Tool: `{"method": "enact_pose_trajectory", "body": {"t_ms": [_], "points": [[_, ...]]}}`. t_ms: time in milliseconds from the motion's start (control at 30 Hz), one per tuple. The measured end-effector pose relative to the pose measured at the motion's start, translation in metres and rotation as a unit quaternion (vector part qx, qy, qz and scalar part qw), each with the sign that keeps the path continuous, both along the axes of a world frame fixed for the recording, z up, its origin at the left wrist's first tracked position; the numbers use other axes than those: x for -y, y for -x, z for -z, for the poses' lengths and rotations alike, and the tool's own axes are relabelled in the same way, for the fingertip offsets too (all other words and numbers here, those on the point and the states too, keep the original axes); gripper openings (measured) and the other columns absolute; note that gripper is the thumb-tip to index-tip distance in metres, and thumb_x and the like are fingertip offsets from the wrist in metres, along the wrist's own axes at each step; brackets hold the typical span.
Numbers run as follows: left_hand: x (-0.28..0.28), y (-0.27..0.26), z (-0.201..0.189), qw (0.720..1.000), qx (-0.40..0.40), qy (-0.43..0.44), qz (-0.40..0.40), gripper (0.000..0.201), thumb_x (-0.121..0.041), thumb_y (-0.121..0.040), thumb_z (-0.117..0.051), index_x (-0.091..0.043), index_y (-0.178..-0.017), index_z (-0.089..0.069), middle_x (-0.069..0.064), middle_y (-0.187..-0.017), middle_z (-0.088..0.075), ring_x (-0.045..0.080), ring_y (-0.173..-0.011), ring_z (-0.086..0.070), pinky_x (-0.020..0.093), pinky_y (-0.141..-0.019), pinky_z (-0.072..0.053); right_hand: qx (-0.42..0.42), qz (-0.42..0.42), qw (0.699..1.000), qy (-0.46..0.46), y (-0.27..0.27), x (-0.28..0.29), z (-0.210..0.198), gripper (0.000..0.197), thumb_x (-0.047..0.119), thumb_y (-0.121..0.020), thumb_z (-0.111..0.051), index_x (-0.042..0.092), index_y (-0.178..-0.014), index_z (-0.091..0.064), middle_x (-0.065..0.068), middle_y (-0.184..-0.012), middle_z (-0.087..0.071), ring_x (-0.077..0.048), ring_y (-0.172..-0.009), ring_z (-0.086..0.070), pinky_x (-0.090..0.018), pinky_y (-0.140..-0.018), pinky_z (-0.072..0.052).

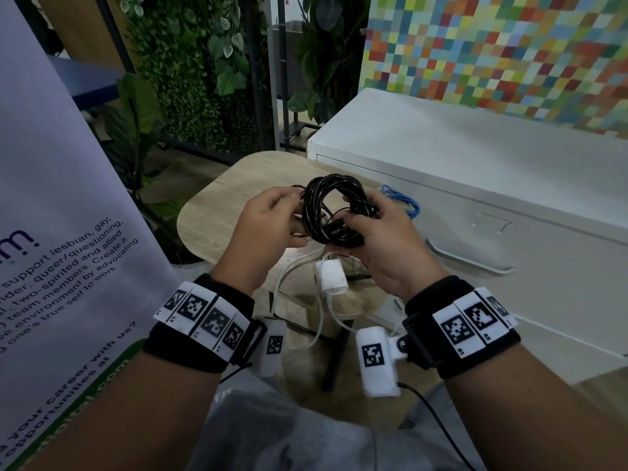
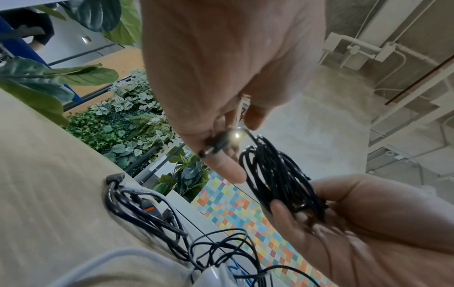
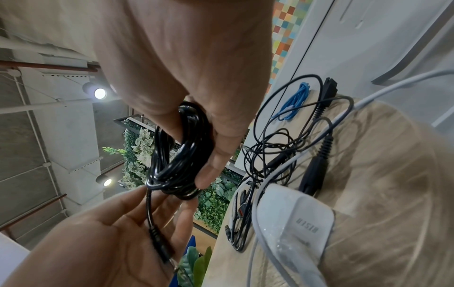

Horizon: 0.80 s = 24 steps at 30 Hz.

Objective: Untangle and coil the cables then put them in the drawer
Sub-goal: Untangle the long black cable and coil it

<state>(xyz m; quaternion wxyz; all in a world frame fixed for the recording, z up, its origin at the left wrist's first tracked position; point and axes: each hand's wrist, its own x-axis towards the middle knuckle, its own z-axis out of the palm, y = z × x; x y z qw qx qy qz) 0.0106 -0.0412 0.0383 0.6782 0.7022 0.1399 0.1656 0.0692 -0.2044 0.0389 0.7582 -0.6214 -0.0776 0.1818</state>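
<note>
The light wooden worktop (image 1: 217, 212) with rounded corners carries a white power adapter (image 1: 331, 277), tangled black cables (image 3: 267, 155) and a blue cable (image 1: 404, 202).

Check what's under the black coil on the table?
Under the black coil, held above the table by both hands: a white adapter with white cord, and loose black cables. A blue cable lies beside. The hands cover the rest in the head view.
</note>
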Motion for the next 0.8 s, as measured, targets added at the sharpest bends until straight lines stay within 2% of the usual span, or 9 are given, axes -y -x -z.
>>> {"method": "enact_pose_trajectory", "body": {"t_ms": [67, 100, 200, 267, 333, 433, 567, 700, 800], "points": [[-0.0013, 0.0003, -0.0001, 1.0, -0.004, 0.005, 0.003, 0.022, -0.018, -0.106, -0.053, -0.011, -0.112, -0.072, 0.01, -0.094, -0.072, 0.027, -0.079, -0.068, 0.06, -0.085, -0.061, 0.006, 0.01, 1.0, 0.004, -0.0008, 0.0006, 0.0019, 0.029, -0.004, -0.098, -0.06, 0.01, -0.123, -0.064, -0.026, -0.12, -0.067, -0.041, -0.1, -0.073, -0.057, -0.079, -0.063], [-0.001, 0.0011, 0.0, 1.0, -0.001, -0.001, 0.011, 0.02, -0.021, -0.105, -0.057, -0.012, -0.111, -0.074, 0.012, -0.094, -0.072, 0.027, -0.081, -0.068, 0.059, -0.085, -0.062, 0.012, 0.016, 1.0, 0.008, -0.0007, 0.0005, 0.003, 0.029, -0.003, -0.098, -0.06, 0.01, -0.123, -0.064, -0.025, -0.12, -0.068, -0.04, -0.1, -0.074, -0.058, -0.08, -0.062], [0.0034, 0.0044, -0.0005, 0.998, 0.01, -0.047, 0.042, 0.015, -0.031, -0.099, -0.069, -0.023, -0.111, -0.073, 0.002, -0.097, -0.077, 0.018, -0.087, -0.075, 0.042, -0.079, -0.064, 0.05, 0.033, 0.998, 0.027, 0.0008, -0.0014, 0.0053, 0.028, -0.002, -0.096, -0.065, 0.013, -0.119, -0.067, -0.016, -0.115, -0.072, -0.036, -0.1, -0.075, -0.058, -0.082, -0.062], [0.0061, 0.004, 0.0011, 0.994, 0.001, -0.096, 0.056, 0.019, -0.028, -0.095, -0.074, -0.029, -0.113, -0.068, -0.004, -0.098, -0.076, 0.013, -0.091, -0.075, 0.035, -0.074, -0.064, 0.069, 0.038, 0.996, 0.037, 0.0028, -0.0028, 0.0056, 0.029, -0.005, -0.093, -0.066, 0.016, -0.113, -0.069, -0.013, -0.108, -0.074, -0.034, -0.099, -0.075, -0.057, -0.084, -0.062], [0.0082, 0.0029, 0.0024, 0.989, -0.011, -0.134, 0.068, 0.02, -0.022, -0.098, -0.069, -0.027, -0.116, -0.066, -0.006, -0.102, -0.074, 0.012, -0.095, -0.074, 0.032, -0.071, -0.064, 0.078, 0.034, 0.995, 0.044, 0.0048, -0.0037, 0.0054, 0.032, -0.009, -0.092, -0.065, 0.019, -0.107, -0.069, -0.013, -0.103, -0.075, -0.033, -0.097, -0.075, -0.056, -0.086, -0.062], [0.0076, 0.0009, 0.0033, 0.984, -0.017, -0.166, 0.065, 0.021, -0.019, -0.102, -0.06, -0.026, -0.122, -0.062, -0.008, -0.106, -0.071, 0.011, -0.098, -0.072, 0.039, -0.079, -0.064, 0.096, 0.019, 0.993, 0.062, 0.007, -0.0038, 0.0055, 0.035, -0.008, -0.093, -0.064, 0.026, -0.101, -0.068, -0.012, -0.101, -0.076, -0.031, -0.097, -0.076, -0.056, -0.088, -0.061], [0.0074, 0.0006, 0.0001, 0.98, -0.024, -0.186, 0.068, 0.028, -0.03, -0.097, -0.056, -0.034, -0.124, -0.059, -0.012, -0.108, -0.071, 0.012, -0.101, -0.071, 0.047, -0.087, -0.062, 0.14, -0.02, 0.985, 0.096, 0.0057, -0.0013, 0.0027, 0.03, -0.003, -0.094, -0.067, 0.026, -0.101, -0.069, -0.01, -0.102, -0.076, -0.029, -0.1, -0.075, -0.053, -0.09, -0.061], [0.0064, -0.0007, -0.0023, 0.985, -0.021, -0.154, 0.077, 0.022, -0.017, -0.102, -0.059, -0.022, -0.123, -0.063, -0.004, -0.105, -0.073, 0.014, -0.092, -0.074, 0.031, -0.066, -0.062, 0.172, -0.029, 0.978, 0.119, 0.0016, 0.0037, -0.0022, 0.027, -0.002, -0.094, -0.069, 0.023, -0.104, -0.069, -0.004, -0.099, -0.075, -0.023, -0.096, -0.075, -0.045, -0.089, -0.062], [0.0052, -0.0014, -0.0027, 0.987, -0.013, -0.137, 0.086, 0.022, -0.008, -0.099, -0.063, -0.019, -0.118, -0.067, 0.003, -0.102, -0.074, 0.017, -0.088, -0.076, 0.028, -0.065, -0.06, 0.167, -0.018, 0.979, 0.118, 0.0, 0.0035, 0.0003, 0.029, -0.003, -0.092, -0.071, 0.025, -0.102, -0.07, -0.006, -0.097, -0.076, -0.023, -0.093, -0.076, -0.047, -0.087, -0.063]]}}
